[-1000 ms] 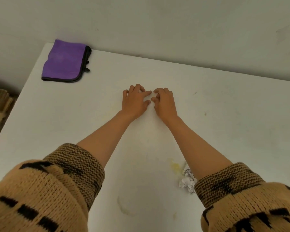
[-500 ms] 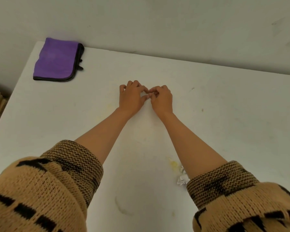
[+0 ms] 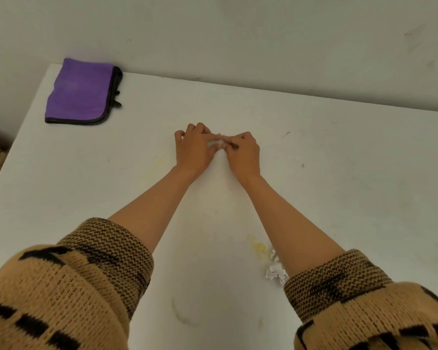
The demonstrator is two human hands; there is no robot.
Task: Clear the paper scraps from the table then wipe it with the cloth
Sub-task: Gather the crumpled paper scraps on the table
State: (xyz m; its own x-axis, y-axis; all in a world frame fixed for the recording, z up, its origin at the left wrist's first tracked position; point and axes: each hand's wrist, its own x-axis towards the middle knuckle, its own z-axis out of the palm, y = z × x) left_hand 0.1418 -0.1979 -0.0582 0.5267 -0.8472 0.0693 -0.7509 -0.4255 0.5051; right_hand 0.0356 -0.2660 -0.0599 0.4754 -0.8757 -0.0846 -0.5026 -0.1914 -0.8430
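Left hand [image 3: 192, 150] and right hand [image 3: 244, 154] pinch a small pale scrap [image 3: 217, 142] mid-table [image 3: 339, 198]. A purple cloth [image 3: 80, 93] lies at the far left corner; crumpled paper [image 3: 274, 272] sits beside the right sleeve [image 3: 339, 281].

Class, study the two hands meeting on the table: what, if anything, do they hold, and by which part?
The left hand and right hand each pinch one end of a small pale scrap, apparently paper, between fingertips.
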